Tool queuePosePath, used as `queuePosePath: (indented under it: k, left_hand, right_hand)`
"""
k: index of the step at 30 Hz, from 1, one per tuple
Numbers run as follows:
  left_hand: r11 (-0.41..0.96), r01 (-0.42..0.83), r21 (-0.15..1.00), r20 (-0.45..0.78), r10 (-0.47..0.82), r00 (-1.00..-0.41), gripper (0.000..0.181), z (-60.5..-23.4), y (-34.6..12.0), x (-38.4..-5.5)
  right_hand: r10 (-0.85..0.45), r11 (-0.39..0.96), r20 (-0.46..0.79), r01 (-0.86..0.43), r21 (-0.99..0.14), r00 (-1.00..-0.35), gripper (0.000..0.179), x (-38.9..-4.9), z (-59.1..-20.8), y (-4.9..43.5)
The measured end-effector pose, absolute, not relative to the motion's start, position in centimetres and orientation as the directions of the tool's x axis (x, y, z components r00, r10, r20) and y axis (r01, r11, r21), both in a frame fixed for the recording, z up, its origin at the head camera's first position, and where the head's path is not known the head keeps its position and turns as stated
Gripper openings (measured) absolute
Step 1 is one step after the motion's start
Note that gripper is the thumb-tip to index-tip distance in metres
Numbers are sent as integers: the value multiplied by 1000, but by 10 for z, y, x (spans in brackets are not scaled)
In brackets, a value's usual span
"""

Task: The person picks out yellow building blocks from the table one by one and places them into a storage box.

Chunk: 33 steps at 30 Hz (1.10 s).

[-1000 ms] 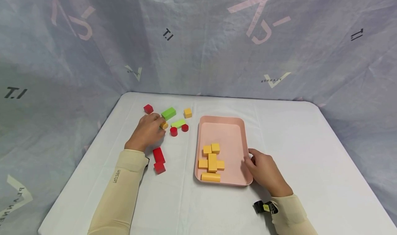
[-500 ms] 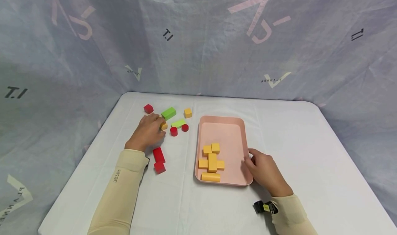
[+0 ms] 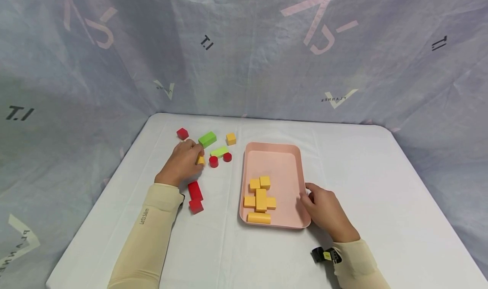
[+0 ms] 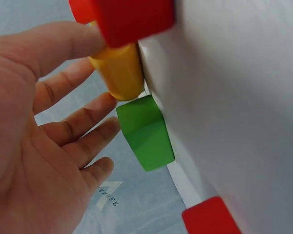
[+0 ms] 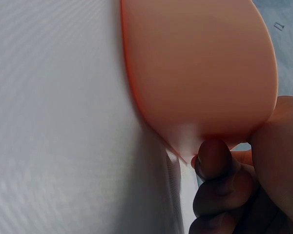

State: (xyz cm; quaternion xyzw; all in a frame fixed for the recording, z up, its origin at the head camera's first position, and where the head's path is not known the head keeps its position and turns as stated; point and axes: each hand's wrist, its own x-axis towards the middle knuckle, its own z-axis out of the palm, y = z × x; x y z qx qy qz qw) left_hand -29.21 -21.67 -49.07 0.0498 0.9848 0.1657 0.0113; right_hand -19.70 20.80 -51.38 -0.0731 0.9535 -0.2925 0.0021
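Note:
My left hand [image 3: 184,162] pinches a yellow cylinder block [image 3: 201,159] between thumb and fingers, low over the left side of the table. The left wrist view shows this yellow block [image 4: 119,73] near the thumb and fingertips, its upper part hidden behind a red block [image 4: 136,19]. Just beyond it lies a green block [image 4: 146,134]. My right hand [image 3: 327,208] grips the right wall of a pink tray [image 3: 284,162], thumb over the rim and fingers curled outside. Several yellow blocks [image 3: 261,200] lie in the tray's near left part.
Around my left hand are a red cube [image 3: 182,134], a green block [image 3: 207,140], a yellow cube [image 3: 231,139], a light green block [image 3: 219,152] and two red round pieces [image 3: 213,161]. Closer to me lie two red blocks [image 3: 195,191]. Grey cloth [image 3: 244,68] hangs behind the table.
The yellow cylinder block has turned and shifted slightly toward me between my left thumb and fingers. My right hand and the tray have stayed still.

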Motion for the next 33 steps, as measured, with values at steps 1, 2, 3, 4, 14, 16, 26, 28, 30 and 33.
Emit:
queuePosePath:
  k: [1, 2, 3, 4, 14, 16, 26, 28, 30, 33]
  left_hand:
    - [939, 96, 329, -5, 104, -995, 33, -491, -217, -292]
    - [938, 98, 332, -3, 105, -994, 34, -492, -217, -293]
    - [937, 100, 335, -1, 106, -994, 34, -492, -217, -293]
    - [936, 101, 338, 1, 107, -994, 35, -492, -217, -293]
    - [910, 119, 396, 64, 102, -993, 43, -488, -215, -292]
    - [902, 127, 413, 82, 102, -991, 46, -486, -214, -291]
    - [908, 187, 376, 100, 161, -982, 47, -478, -213, -290]
    - [905, 191, 380, 101, 164, -981, 46, -476, -213, -289]
    - [903, 190, 386, 102, 163, -981, 45, -474, -211, -288]
    - [899, 187, 395, 101, 160, -982, 45, -471, -208, -287]
  right_hand:
    - [-139, 819, 36, -136, -558, -990, 26, -197, -514, 208]
    - [-138, 819, 33, -133, -558, -990, 26, -197, -514, 208]
    - [-137, 819, 31, -131, -558, -990, 27, -197, -514, 208]
    - [-137, 819, 30, -130, -558, -990, 28, -197, -514, 208]
    - [-140, 816, 39, -138, -561, -989, 25, -197, -515, 209]
    - [-138, 816, 40, -137, -562, -990, 26, -197, -515, 209]
    - [-139, 819, 32, -133, -559, -990, 25, -198, -516, 209]
    - [-139, 818, 30, -132, -559, -990, 25, -198, -516, 209]
    - [-138, 818, 30, -132, -560, -990, 27, -198, -515, 209]
    - [-141, 817, 35, -136, -561, -989, 29, -198, -515, 209]
